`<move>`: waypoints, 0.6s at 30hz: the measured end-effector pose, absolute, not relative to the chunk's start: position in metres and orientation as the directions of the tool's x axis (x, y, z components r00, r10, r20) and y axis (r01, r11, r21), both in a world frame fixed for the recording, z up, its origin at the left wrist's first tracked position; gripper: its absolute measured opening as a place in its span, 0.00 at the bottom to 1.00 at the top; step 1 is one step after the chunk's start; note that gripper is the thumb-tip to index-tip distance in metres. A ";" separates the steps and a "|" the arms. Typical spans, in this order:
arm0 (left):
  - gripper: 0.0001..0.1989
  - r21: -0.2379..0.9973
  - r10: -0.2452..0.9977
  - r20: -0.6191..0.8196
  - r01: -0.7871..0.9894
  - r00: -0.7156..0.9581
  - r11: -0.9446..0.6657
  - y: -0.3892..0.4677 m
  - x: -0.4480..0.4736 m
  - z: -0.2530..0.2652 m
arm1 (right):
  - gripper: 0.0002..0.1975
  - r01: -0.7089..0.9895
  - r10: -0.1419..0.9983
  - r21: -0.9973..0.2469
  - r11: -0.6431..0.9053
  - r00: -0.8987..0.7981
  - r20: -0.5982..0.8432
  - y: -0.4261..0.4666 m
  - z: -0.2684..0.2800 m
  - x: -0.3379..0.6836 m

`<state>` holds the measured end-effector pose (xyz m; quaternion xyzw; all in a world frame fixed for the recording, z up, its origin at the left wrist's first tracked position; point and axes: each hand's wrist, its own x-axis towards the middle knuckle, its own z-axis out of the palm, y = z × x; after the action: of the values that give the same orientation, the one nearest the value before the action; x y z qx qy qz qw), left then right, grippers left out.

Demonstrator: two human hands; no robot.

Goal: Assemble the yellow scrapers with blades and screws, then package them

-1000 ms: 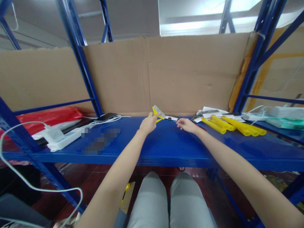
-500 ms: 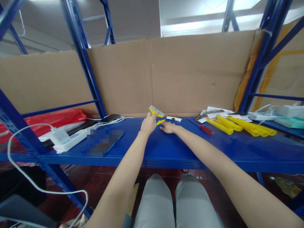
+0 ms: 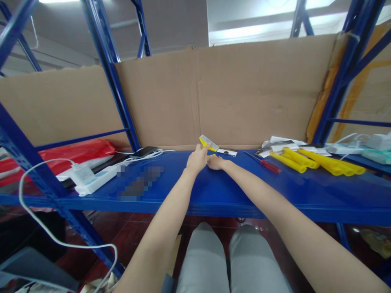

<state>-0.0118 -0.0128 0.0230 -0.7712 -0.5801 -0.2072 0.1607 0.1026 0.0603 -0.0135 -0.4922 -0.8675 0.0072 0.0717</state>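
Observation:
My left hand (image 3: 197, 158) is closed around a yellow scraper head (image 3: 203, 142) with a flat, pale blade (image 3: 210, 143) slanting across its top. Close beside it, my right hand (image 3: 216, 163) has its fingers curled in on a small yellow piece (image 3: 211, 155), which shows only in part above the fingers. The two hands nearly touch at the fingertips. Just behind my right hand lies a small white-and-black packet (image 3: 227, 152).
A red-handled screwdriver (image 3: 270, 166) lies to the right, beside several yellow tubes (image 3: 305, 160) and white papers (image 3: 284, 143). On the left are a white power strip (image 3: 96, 181), cables and a blurred-out flat object (image 3: 140, 183). Cardboard (image 3: 259, 93) stands behind the blue shelf (image 3: 226, 191).
My right hand has come in to the small yellow piece and its fingers have curled. My hands are closer together. The view has shifted slightly.

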 end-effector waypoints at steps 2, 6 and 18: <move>0.25 -0.014 0.829 0.502 0.961 0.247 -0.278 -0.012 -0.012 0.022 | 0.23 0.848 0.852 -0.087 0.522 -0.514 0.100 0.050 -0.010 0.108; 0.25 -0.025 0.827 0.495 0.956 0.265 -0.291 -0.009 -0.013 0.020 | 0.24 0.814 0.810 -0.043 0.579 -0.568 0.146 0.032 -0.009 0.132; 0.25 -0.148 0.841 0.369 0.919 0.395 -0.366 -0.006 -0.004 0.008 | 0.16 0.724 0.750 -0.206 0.659 -0.607 0.263 0.000 -0.008 0.190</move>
<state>-0.0036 -0.0058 0.0082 -0.8184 -0.5376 -0.1159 0.1667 0.1900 0.0001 -0.0078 -0.4112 -0.8956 0.0392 0.1650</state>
